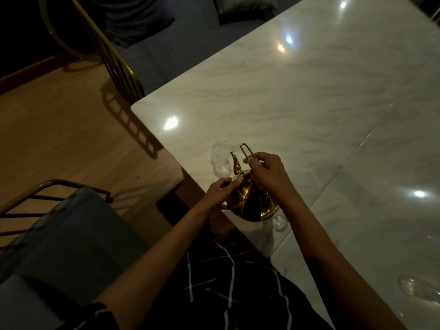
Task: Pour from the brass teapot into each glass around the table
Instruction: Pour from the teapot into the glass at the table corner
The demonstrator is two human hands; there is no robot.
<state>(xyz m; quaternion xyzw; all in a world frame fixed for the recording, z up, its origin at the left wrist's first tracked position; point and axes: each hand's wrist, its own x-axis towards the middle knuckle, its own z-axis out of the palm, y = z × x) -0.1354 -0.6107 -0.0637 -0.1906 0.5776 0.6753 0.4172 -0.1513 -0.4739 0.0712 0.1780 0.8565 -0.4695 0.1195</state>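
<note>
Right hand (pixel 267 173) closed around wire handle (pixel 248 154) of brass teapot (pixel 250 201), forearm reaching in from near right. Left hand (pixel 220 189) curled, fingers pressed on teapot's lid area. Teapot held over near-left edge of marble table (pixel 309 103), tilted, spout (pixel 235 164) aimed far-left toward clear glass (pixel 221 159). Polished, golden, reflective body. Glass upright just beyond spout; contents not discernible. Second glass (pixel 416 288) near right, well apart.

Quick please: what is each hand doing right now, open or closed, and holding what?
Left hand: fingers resting on the top and side of the brass teapot, steadying it.
Right hand: closed on the wire handle of the teapot.
</note>
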